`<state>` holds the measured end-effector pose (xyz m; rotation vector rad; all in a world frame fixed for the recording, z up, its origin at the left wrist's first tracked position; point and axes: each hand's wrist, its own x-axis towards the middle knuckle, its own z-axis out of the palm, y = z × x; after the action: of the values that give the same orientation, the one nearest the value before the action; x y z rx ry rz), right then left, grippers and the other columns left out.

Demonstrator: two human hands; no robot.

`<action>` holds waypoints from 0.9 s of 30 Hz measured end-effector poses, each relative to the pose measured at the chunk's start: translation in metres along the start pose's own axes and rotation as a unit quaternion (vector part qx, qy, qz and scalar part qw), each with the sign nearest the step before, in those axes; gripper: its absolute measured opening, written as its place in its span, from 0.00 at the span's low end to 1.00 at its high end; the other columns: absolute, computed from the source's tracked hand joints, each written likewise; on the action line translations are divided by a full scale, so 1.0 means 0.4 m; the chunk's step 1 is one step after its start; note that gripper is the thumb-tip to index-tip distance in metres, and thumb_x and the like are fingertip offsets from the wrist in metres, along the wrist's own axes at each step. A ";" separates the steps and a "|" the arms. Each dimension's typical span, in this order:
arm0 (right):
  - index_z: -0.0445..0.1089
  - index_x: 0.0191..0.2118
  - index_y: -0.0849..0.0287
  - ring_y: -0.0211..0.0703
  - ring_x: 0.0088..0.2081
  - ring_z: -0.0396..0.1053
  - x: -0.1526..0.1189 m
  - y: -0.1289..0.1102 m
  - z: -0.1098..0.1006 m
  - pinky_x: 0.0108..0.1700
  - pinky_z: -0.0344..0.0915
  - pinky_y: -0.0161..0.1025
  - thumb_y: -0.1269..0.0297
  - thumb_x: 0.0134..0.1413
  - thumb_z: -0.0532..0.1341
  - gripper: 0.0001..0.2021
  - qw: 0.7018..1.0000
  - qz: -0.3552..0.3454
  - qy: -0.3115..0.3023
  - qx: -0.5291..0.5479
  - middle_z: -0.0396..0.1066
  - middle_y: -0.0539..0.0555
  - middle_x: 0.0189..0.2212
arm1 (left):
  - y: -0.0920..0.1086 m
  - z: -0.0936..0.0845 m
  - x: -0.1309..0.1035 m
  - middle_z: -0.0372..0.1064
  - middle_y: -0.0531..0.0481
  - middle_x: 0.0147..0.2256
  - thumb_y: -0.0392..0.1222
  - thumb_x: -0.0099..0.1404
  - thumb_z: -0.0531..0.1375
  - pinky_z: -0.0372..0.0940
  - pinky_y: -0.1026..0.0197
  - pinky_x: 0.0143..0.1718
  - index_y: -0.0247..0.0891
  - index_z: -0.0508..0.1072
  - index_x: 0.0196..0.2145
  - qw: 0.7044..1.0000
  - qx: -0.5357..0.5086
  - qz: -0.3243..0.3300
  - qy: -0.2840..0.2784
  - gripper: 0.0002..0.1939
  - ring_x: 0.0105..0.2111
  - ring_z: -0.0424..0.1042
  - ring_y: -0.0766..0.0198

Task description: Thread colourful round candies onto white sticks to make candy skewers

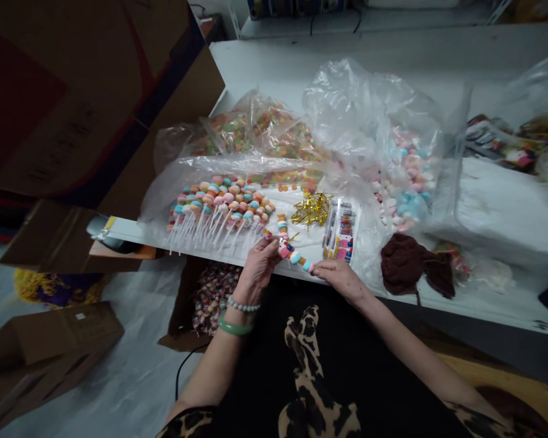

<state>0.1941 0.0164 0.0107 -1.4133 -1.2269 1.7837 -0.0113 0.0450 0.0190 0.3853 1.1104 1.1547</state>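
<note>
My left hand [260, 264], with a beaded bracelet and green bangle at the wrist, pinches one part of a strand of pastel candies [296, 258]. A small printed label [285, 247] and a bit of gold tie sit beside those fingertips. At the strand's right end, my right hand [342, 278] has its thumb and fingers closed on the last candy. Left of my hands lies a pile of candy lollipops [223, 199] with white sticks pointing toward me. Gold twist ties [311, 210] are heaped just beyond the strand, and printed labels [345, 234] lie to their right.
Clear plastic bags with small colored candies [260, 131] and pastel candies [413, 164] cover the back of the white table [497, 310]. Dark brown cloth [402, 263] lies at right. A large cardboard box [173, 103] leans in from the left; a box of wrapped sweets [214, 295] stands below.
</note>
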 end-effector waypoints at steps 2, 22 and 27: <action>0.75 0.26 0.62 0.30 0.18 0.48 0.003 0.004 0.010 0.22 0.42 0.32 0.55 0.43 0.65 0.13 0.995 0.050 -0.015 0.084 0.56 0.44 0.14 | -0.008 0.009 0.002 0.76 0.47 0.33 0.43 0.50 0.71 0.69 0.65 0.33 0.32 0.77 0.36 1.000 0.003 0.012 -0.008 0.17 0.30 0.75 0.65; 0.78 0.36 0.54 0.39 0.28 0.66 0.026 0.015 0.065 0.32 0.54 0.34 0.54 0.61 0.54 0.16 0.948 -0.116 0.151 -0.256 0.73 0.51 0.25 | -0.034 0.032 -0.004 0.74 0.49 0.29 0.46 0.50 0.71 0.67 0.64 0.38 0.32 0.76 0.29 0.998 -0.024 0.060 0.008 0.14 0.30 0.73 0.67; 0.75 0.28 0.59 0.34 0.22 0.55 0.048 0.002 0.073 0.25 0.48 0.33 0.53 0.52 0.60 0.14 0.994 -0.065 0.044 -0.071 0.62 0.47 0.19 | -0.027 0.017 -0.005 0.75 0.47 0.31 0.47 0.51 0.71 0.68 0.61 0.37 0.32 0.76 0.33 1.000 -0.008 0.029 -0.006 0.17 0.32 0.75 0.62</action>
<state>0.1609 0.0230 0.0021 -1.4391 -1.3901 1.5570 0.0004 0.0405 0.0150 0.4135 1.0856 1.2111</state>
